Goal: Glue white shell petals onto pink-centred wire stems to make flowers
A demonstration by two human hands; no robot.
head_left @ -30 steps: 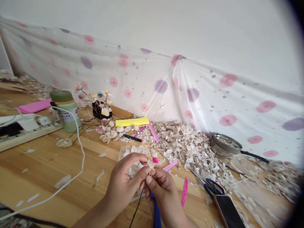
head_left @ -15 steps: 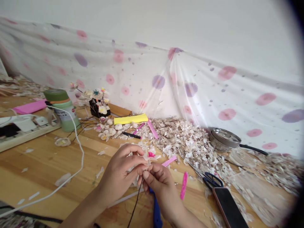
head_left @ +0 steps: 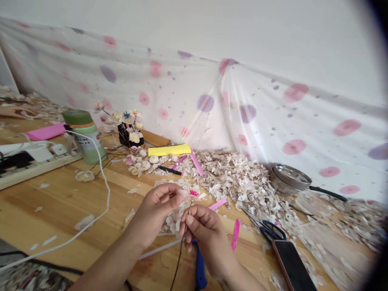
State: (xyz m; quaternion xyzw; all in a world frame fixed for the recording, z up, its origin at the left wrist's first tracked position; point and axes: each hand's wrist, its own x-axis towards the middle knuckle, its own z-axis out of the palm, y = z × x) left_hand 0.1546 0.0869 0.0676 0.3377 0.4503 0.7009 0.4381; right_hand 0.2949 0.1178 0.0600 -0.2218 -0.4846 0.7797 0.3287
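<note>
Pinches with the left hand [head_left: 160, 211], apparently on a thin translucent white petal [head_left: 184, 194]. Clamps a thin dark wire stem [head_left: 179, 258], just below a pink-centred white flower [head_left: 193, 193], between thumb and fingers of the right hand [head_left: 203, 227], near a bright pink papery strip [head_left: 235, 234].

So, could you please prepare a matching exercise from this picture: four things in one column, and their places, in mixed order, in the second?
1. thin dark stem
2. flat yellow strip
3. blue-handled metal scissors
4. green cylindrical tumbler

A. beside the long white power strip
B. pinched in the right hand
C. just behind the slim black pen
D. near the black-screened rectangular phone

Pairs: 1-B, 2-C, 3-D, 4-A
</note>
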